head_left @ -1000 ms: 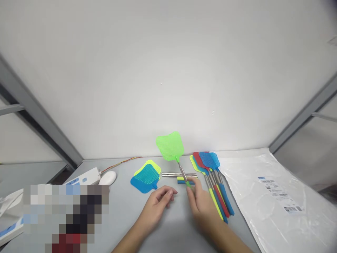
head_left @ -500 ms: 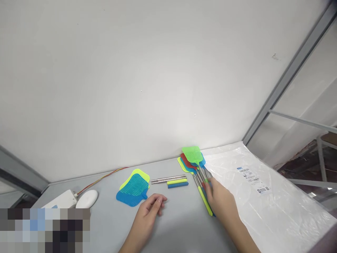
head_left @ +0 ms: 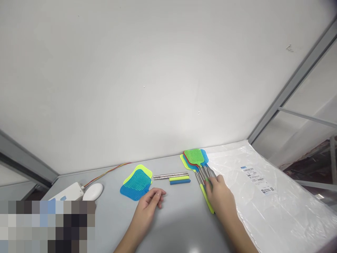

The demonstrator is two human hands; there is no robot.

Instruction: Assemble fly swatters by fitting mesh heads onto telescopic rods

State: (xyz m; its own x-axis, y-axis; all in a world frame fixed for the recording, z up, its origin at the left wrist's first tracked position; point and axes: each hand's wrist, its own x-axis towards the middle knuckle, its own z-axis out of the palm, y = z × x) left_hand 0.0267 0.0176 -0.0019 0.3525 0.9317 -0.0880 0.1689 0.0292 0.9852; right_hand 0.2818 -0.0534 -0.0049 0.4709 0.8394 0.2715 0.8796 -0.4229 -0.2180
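Observation:
My right hand point(head_left: 219, 191) is closed around the handle of a green fly swatter point(head_left: 194, 156), whose mesh head lies on top of a fanned stack. Red, blue and yellow swatter heads show from under it. A yellow-green handle point(head_left: 207, 198) lies just left of that hand, and my fingers hide other handles. My left hand point(head_left: 151, 202) rests loosely curled and holds nothing. Its fingers are near a loose blue swatter head point(head_left: 134, 186), which overlaps a yellow one point(head_left: 144, 169). Between the hands lie thin metal rods point(head_left: 171, 175), a yellow handle point(head_left: 179, 178) and a blue handle point(head_left: 180, 182).
A white plastic package point(head_left: 252, 207) with a printed label covers the right of the grey table point(head_left: 110, 225). At the left are a white box point(head_left: 70, 192) with coloured wires and a white oval object point(head_left: 93, 192). A pale wall point(head_left: 158, 88) stands behind.
The green swatter's head has come down and lies more squarely over the red one, with my right hand still on its handle. My left hand has barely moved. The camera view has shifted slightly.

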